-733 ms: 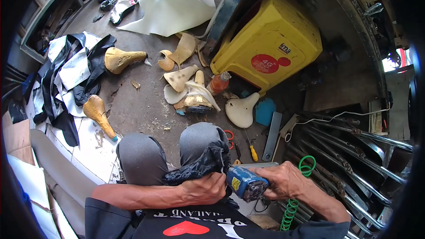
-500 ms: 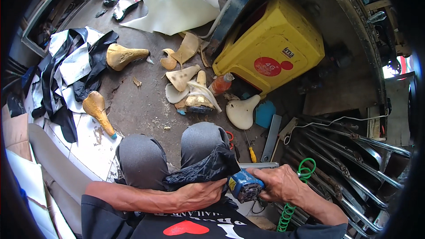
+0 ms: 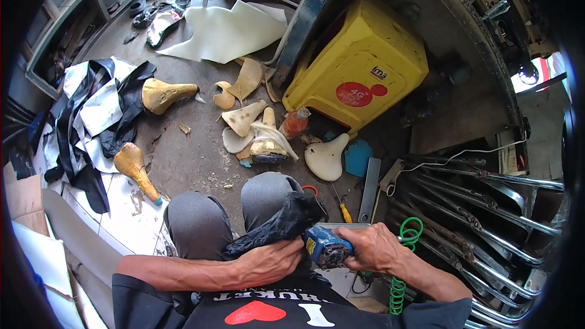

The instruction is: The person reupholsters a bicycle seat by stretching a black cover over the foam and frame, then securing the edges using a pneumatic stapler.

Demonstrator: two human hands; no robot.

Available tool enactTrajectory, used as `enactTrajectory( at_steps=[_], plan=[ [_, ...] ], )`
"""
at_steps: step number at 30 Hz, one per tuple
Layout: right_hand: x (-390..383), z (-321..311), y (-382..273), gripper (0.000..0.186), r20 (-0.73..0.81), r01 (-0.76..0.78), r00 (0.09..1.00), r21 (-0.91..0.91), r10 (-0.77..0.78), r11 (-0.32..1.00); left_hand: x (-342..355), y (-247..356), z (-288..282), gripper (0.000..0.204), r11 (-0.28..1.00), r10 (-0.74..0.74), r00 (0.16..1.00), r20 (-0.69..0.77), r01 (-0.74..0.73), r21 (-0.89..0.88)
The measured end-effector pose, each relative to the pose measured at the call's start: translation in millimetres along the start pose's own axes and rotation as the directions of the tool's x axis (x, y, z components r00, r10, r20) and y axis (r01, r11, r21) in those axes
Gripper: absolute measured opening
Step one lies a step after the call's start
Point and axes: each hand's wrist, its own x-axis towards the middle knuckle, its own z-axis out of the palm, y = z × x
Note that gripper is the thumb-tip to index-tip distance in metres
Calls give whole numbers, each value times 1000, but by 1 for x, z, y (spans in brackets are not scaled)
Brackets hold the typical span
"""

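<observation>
A bicycle saddle wrapped in black material (image 3: 281, 224) lies across my lap, against the right knee. My left hand (image 3: 271, 263) is closed on its near edge, the fingertips partly hidden under it. In my right hand (image 3: 376, 248) is a blue air stapler (image 3: 329, 247), gripped by its handle. The stapler's front end meets the black cover beside my left fingers; the exact contact point is hidden. A green coiled air hose (image 3: 397, 295) hangs by my right wrist.
Saddle foams (image 3: 326, 157), tan scraps (image 3: 247, 79) and an orange bottle (image 3: 295, 123) litter the floor ahead. A yellow plastic stool (image 3: 365, 67) lies tipped. Metal tubes (image 3: 487, 225) crowd the right. Black and white material (image 3: 91, 116) is heaped left. A yellow-handled screwdriver (image 3: 345, 212) lies near my knee.
Both hands have shifted slightly left with the stapler and the black-covered saddle, and the saddle is tilted a little more. The whole view has shifted a little too.
</observation>
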Motion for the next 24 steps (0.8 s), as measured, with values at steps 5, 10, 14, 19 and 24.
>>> enactTrajectory(
  at_steps=[5, 10, 14, 19, 24],
  plan=[
    [-5, 5, 10, 52, -140, 48, 990, 272, -10, 961, -4, -14, -20, 43, 992, -47, 998, 31, 43, 119],
    [-23, 14, 16, 56, -260, 120, 966, 400, -13, 909, -3, -13, -21, 37, 976, -61, 998, 24, 54, 210],
    [-21, 11, 10, 66, -221, 119, 974, 324, -47, 938, 0, -10, -26, 36, 980, -63, 997, 36, 55, 192],
    [-17, 23, 17, 70, -179, 102, 983, 297, -49, 949, -1, -6, -25, 37, 976, -80, 996, 35, 72, 204],
    [-10, 18, 12, 65, -150, 89, 988, 270, -50, 959, 0, -7, -22, 40, 976, -69, 997, 33, 61, 207]
  ],
)
